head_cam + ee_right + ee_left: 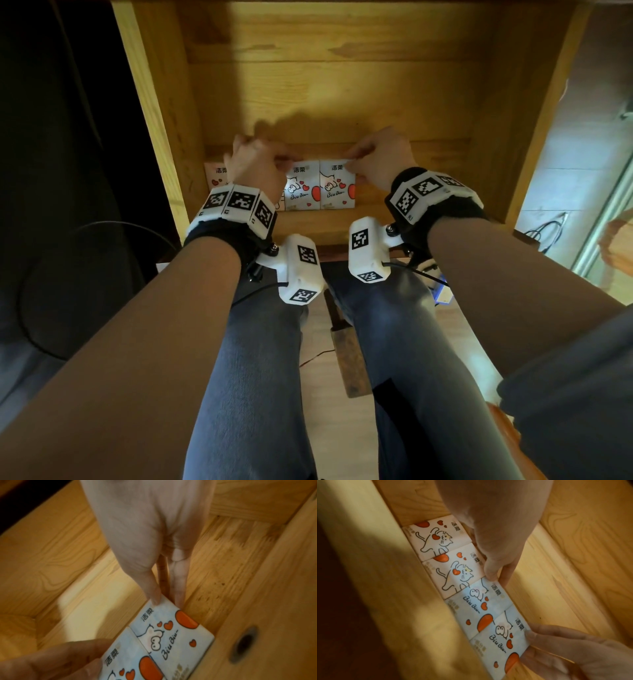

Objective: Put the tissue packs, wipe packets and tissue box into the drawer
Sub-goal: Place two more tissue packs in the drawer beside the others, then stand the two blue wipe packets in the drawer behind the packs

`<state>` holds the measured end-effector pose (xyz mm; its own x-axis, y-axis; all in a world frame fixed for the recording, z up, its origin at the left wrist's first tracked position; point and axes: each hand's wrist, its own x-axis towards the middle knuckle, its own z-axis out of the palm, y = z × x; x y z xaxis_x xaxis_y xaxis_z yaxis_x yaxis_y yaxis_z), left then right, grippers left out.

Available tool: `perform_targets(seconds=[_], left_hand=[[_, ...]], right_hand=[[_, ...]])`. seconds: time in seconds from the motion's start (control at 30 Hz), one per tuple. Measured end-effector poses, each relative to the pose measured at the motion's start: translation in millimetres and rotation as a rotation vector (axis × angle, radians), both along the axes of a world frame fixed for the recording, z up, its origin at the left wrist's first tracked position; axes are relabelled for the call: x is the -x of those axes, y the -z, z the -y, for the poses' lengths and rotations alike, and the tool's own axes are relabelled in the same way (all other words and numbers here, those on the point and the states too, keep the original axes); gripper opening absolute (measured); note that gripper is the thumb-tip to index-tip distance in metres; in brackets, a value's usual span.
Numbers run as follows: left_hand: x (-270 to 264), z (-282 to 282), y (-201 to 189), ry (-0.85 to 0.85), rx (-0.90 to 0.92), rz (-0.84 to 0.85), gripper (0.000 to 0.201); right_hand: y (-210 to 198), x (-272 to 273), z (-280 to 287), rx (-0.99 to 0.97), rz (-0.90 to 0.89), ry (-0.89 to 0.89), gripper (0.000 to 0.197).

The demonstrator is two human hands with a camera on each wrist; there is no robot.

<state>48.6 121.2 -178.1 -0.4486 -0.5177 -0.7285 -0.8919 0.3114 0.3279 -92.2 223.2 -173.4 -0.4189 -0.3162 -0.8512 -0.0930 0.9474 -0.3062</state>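
Several white tissue packs with cartoon animals and red hearts lie flat in a row along the front wall of the open wooden drawer (325, 96). The rightmost pack (337, 186) (173, 632) has its far corner pinched between the thumb and fingers of my right hand (349, 164) (167, 600). Thumb and forefinger of my left hand (282, 161) (498, 578) pinch the far edge of the second cat pack (453, 573), where it meets the third pack (481, 601) (301, 186). The leftmost pack (215, 178) (435, 536) lies partly behind my left wrist. No wipe packets or tissue box are in view.
The drawer floor beyond the packs is bare wood up to the back wall (308, 34). The front wall (274, 588) has a dark hole (245, 642) in it. My legs in jeans (260, 359) are under the drawer. A black cable (102, 226) loops at the left.
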Motion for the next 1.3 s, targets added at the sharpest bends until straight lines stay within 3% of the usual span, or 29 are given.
perform_targets(seconds=[0.37, 0.43, 0.53, 0.7, 0.8, 0.93, 1.1, 1.3], left_hand=[[-1, -7, -13, 0.101, -0.016, 0.091, 0.047], [-3, -9, -21, 0.048, -0.003, 0.026, 0.053], [-6, -11, -37, -0.066, -0.04, -0.098, 0.046], [2, -12, -77, -0.42, -0.15, -0.243, 0.03], [10, -7, -99, -0.607, -0.122, -0.287, 0.022], [28, 7, -119, -0.692, -0.008, -0.397, 0.018], [50, 39, -127, -0.705, 0.183, -0.511, 0.016], [70, 81, -131, -0.554, 0.294, -0.564, 0.017]], right_hand=[[-12, -1, 5, -0.049, 0.113, -0.158, 0.04], [-18, -1, 4, -0.046, 0.098, -0.138, 0.043], [-31, 2, 1, 0.0, 0.081, -0.05, 0.044], [-68, 10, 1, 0.226, 0.053, 0.014, 0.032], [-94, 17, 9, 0.377, -0.032, 0.04, 0.021], [-118, 31, 30, 0.521, -0.184, 0.112, 0.013], [-124, 49, 61, 0.651, -0.421, 0.142, 0.012], [-121, 64, 93, 0.616, -0.441, 0.132, 0.044]])
